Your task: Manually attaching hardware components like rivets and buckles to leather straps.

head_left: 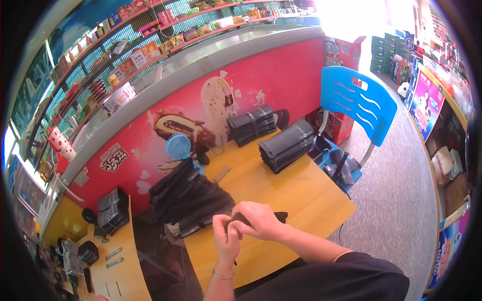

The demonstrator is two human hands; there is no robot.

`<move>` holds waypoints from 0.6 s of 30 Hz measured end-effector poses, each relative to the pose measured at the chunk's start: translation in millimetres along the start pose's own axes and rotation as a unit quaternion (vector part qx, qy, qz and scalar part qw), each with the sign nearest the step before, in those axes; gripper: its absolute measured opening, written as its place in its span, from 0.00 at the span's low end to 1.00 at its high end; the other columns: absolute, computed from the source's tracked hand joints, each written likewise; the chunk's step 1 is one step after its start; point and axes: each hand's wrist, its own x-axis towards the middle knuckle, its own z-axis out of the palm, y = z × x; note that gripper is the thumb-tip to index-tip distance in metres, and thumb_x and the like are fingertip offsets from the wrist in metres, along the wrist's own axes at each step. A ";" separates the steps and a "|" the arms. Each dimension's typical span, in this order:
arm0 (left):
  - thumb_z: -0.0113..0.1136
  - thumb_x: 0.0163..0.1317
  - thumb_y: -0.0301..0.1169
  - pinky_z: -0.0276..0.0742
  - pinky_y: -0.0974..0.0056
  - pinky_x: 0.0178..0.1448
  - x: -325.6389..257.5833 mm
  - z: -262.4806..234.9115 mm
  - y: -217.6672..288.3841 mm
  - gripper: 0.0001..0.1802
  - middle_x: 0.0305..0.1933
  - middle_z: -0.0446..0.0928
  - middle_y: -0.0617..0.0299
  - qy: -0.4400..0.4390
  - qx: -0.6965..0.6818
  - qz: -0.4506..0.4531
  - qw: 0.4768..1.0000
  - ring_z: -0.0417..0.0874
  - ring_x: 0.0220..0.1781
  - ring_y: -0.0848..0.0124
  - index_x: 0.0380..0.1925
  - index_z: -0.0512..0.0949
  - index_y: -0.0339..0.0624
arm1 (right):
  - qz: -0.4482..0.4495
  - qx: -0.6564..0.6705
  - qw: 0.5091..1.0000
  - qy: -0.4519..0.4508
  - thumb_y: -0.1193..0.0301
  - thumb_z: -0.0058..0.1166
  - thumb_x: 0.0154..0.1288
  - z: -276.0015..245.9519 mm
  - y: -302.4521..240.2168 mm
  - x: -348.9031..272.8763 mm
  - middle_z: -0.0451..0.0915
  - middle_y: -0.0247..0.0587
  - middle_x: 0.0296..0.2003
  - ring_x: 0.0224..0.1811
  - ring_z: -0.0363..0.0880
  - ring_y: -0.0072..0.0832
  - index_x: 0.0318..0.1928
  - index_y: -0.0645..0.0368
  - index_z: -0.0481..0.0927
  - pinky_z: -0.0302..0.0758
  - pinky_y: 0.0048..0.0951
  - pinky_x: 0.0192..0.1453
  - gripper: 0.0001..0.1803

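Observation:
Both my hands meet over the near part of the wooden table (321,200), pinching a small dark piece between them. My left hand (227,237) has its fingers curled against it, and my right hand (257,220) closes over it from the right. A black tapered end (281,216) shows beyond my right hand; whether it belongs to the held piece I cannot tell. Just left of my hands lies a heap of black folded pouches (188,198). Farther back sit a neat stack of black pouches (286,146) and a bound bundle of black pouches (252,125).
A light blue handheld fan (179,147) and a small brown strip (222,173) are behind the heap. A blue chair (359,103) carrying dark items stands right of the table. To the left, another table (123,273) holds a black bundle (112,210). A red-fronted counter (281,75) borders the back.

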 end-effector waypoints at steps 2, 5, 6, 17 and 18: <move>0.46 0.68 0.30 0.59 0.78 0.23 -0.5 1.5 0.9 0.08 0.23 0.68 0.69 0.003 0.008 0.026 1.000 0.66 0.20 0.84 0.44 0.62 0.42 | -0.006 -0.004 1.000 -0.014 0.64 0.57 0.59 -0.7 -0.4 1.2 0.76 0.43 0.26 0.29 0.77 0.40 0.37 0.58 0.72 0.74 0.32 0.33 0.13; 0.45 0.69 0.31 0.58 0.78 0.23 -6.5 6.9 6.6 0.15 0.23 0.67 0.70 0.000 -0.001 -0.016 1.000 0.64 0.20 0.84 0.52 0.59 0.41 | 0.034 0.011 0.997 -0.068 0.61 0.58 0.58 0.5 -0.5 -4.1 0.75 0.42 0.27 0.30 0.77 0.39 0.35 0.58 0.71 0.73 0.32 0.33 0.15; 0.44 0.70 0.31 0.57 0.78 0.23 -8.8 6.0 2.2 0.17 0.23 0.67 0.70 -0.012 -0.001 -0.027 1.000 0.63 0.20 0.84 0.55 0.57 0.41 | 0.061 0.021 0.995 -0.072 0.60 0.58 0.58 1.2 2.6 -5.4 0.75 0.42 0.26 0.29 0.77 0.38 0.34 0.58 0.72 0.73 0.31 0.32 0.15; 0.38 0.72 0.32 0.55 0.78 0.25 -14.8 11.5 -8.6 0.13 0.26 0.64 0.71 0.051 0.019 -0.015 0.998 0.61 0.22 0.86 0.53 0.60 0.41 | 0.152 0.053 0.982 -0.097 0.60 0.58 0.60 12.2 5.9 -0.7 0.76 0.37 0.22 0.24 0.77 0.27 0.29 0.57 0.71 0.72 0.26 0.29 0.15; 0.38 0.72 0.32 0.55 0.78 0.25 -13.7 12.8 -7.9 0.13 0.26 0.64 0.71 0.051 0.019 -0.015 0.998 0.61 0.22 0.86 0.53 0.60 0.41 | 0.167 0.098 0.977 -0.093 0.60 0.58 0.60 14.5 8.0 -0.8 0.75 0.36 0.21 0.25 0.76 0.24 0.29 0.57 0.70 0.72 0.25 0.29 0.15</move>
